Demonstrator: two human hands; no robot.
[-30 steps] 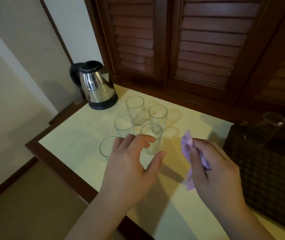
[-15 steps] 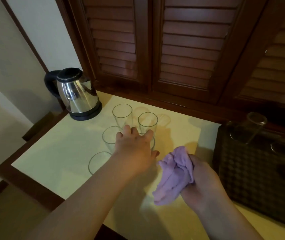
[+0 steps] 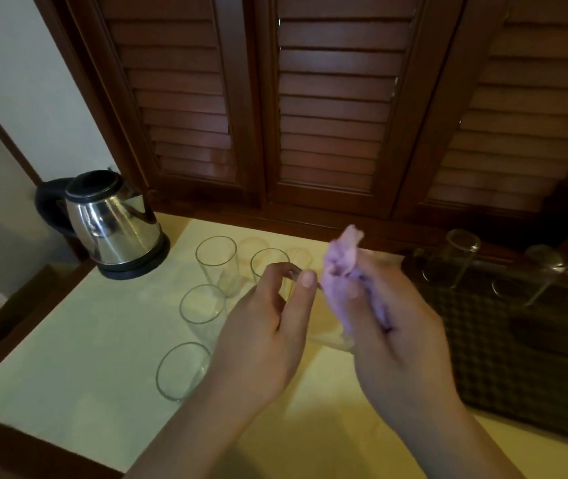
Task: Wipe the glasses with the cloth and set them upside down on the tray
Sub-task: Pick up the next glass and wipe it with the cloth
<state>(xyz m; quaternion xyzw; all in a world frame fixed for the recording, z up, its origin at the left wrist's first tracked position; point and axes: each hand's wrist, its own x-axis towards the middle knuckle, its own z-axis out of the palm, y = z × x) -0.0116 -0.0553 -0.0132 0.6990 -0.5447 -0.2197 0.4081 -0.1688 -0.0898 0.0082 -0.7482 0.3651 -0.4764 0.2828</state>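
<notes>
Clear glass [image 3: 324, 326], lifted, gripped by curled fingers of left hand [image 3: 261, 344] at its rim; purple cloth [image 3: 348, 271] bunched in right hand [image 3: 396, 337], pressed against it. Four glasses [image 3: 203, 305] stand beyond left fingers.

Single head-worn view, forward and down, close above the table [image 3: 78, 357], louvered doors [image 3: 334, 115] straight ahead.

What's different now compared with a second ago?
The left hand has lifted one glass off the table; the right hand has brought the cloth up to it. The kettle and the other glasses stayed put.
</notes>
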